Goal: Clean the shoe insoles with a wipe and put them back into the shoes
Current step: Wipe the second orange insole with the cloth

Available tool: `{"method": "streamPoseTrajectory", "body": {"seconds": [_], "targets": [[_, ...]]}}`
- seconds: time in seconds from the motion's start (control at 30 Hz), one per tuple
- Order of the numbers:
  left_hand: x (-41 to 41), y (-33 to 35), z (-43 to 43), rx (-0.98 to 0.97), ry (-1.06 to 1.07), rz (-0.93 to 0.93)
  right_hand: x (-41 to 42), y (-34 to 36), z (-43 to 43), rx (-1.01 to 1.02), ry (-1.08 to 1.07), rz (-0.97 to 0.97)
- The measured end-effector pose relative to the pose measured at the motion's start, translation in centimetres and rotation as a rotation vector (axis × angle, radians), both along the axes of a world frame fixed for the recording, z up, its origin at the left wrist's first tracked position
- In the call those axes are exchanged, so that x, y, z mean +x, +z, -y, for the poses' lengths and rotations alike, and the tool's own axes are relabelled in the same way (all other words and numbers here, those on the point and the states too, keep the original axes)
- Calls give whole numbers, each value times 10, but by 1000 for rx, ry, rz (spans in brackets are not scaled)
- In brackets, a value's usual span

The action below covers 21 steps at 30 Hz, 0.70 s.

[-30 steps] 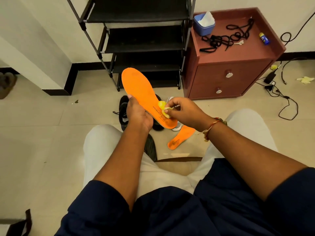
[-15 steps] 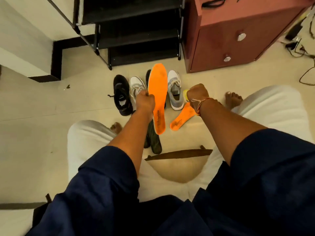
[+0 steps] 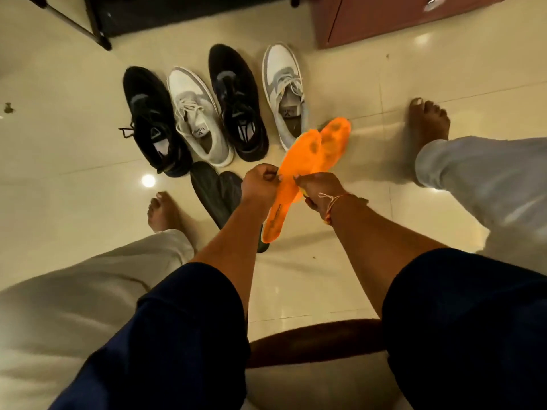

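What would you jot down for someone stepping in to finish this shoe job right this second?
Left hand: pinching the front orange insole at its middle.
Right hand: gripping the second orange insole, with a yellow wipe tucked under the fingers.
Two black shoes and two white shoes stand in a row on the floor; two dark insoles lie in front of them.
Done: cannot tell how clean anything is.
Left: all four insoles are out of the shoes.

Head camera looks steeply down, close over both forearms and floor.
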State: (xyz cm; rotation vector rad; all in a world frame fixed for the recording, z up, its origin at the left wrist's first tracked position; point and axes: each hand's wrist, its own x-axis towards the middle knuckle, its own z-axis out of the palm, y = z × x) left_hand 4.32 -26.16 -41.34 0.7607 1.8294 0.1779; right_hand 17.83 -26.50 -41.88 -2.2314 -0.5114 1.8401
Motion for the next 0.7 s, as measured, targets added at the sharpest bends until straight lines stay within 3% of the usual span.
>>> {"method": "streamPoseTrajectory", "body": {"seconds": [0.13, 0.47, 0.6, 0.7], "targets": [[-4, -45, -3, -69, -88, 30, 7, -39, 8, -138, -4, -54], [-8, -114, -3, -102, -88, -23, -14, -97, 18, -126, 205, -11], [-26, -122, 15, -93, -18, -296, -19, -110, 20, 0, 408, 156], [-45, -123, 35, -218, 221, -507, -20, -106, 16, 29, 454, 214]]}}
